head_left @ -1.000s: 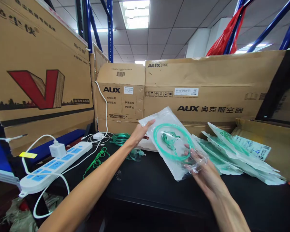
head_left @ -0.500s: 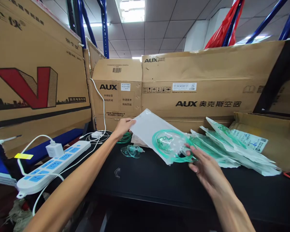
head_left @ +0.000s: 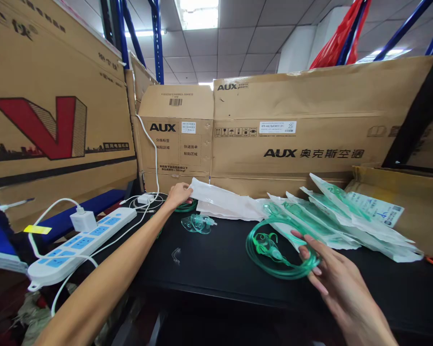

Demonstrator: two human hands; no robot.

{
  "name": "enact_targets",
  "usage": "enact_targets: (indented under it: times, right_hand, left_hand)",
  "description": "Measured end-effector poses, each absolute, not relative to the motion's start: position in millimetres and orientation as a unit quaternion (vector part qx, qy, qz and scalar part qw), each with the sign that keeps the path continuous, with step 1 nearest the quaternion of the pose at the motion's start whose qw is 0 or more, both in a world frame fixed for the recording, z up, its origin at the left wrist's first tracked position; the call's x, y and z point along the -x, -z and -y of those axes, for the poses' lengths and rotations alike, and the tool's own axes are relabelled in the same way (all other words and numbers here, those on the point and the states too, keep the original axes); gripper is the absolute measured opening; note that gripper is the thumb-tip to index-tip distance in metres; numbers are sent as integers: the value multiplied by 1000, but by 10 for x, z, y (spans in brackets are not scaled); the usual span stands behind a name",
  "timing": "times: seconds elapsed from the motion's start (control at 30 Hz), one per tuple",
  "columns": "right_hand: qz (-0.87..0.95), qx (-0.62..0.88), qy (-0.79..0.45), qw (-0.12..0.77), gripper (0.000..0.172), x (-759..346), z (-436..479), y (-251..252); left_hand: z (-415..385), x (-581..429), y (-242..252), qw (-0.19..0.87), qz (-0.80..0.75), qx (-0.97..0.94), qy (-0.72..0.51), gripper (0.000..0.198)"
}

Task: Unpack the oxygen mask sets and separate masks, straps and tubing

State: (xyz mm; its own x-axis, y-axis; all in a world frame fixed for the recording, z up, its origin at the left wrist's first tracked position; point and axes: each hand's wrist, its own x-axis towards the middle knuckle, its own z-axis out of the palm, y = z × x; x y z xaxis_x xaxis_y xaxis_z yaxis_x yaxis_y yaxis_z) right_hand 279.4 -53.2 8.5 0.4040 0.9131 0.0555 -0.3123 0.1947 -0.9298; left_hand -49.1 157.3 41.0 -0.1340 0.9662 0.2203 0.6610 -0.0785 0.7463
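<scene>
My left hand (head_left: 179, 194) pinches the corner of a white paper-backed pouch (head_left: 223, 201) toward the back of the black table (head_left: 209, 259). In my right hand (head_left: 323, 262) is a coil of green tubing (head_left: 285, 275), held by its right side between thumb and fingers. A small clear-green fitting (head_left: 270, 247) shows inside the loop. A clear green mask (head_left: 197, 223) lies on the table below the pouch. Another green coil (head_left: 185, 206) sits partly hidden behind my left hand. Nearer me lies a small clear curved piece (head_left: 176, 255).
Several packed pouches (head_left: 342, 223) with green contents are piled at the right, beside an opened carton (head_left: 418, 206). A white power strip (head_left: 82, 242) with cables lies at the left. Large cardboard boxes (head_left: 310, 110) wall off the back.
The green tubing coil has come away from the white pouch, lower and to the right in my right hand. My left hand has lowered the pouch to the back.
</scene>
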Motion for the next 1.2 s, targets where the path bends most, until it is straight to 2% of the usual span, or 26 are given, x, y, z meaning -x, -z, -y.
enact_targets:
  times: [0.13, 0.27, 0.47, 0.63, 0.97, 1.2]
  right_hand:
    - [340, 471, -460, 672, 46, -2727, 508, 12]
    - [358, 489, -468, 643, 52, -2700, 499, 40]
    - [373, 500, -453, 637, 49, -2704, 478, 76]
    - [393, 507, -440, 628, 44, -2691, 488, 101]
    - [413, 512, -442, 610, 46, -2686, 486, 87]
    - [459, 550, -400, 572, 45, -2620, 480, 104]
  left_hand:
    - [-1513, 416, -465, 105, -661, -684, -292, 30]
    - [-1522, 164, -529, 42, -603, -769, -207, 36]
    - [-1668, -402, -501, 28, -493, -868, -53, 36]
    - [-1768, -760, -409, 29, -452, -892, 15, 35]
    - [-1636, -1203, -320, 64, -443, -894, 3, 35]
    - [-1141, -949, -538, 61, -403, -904, -132, 51]
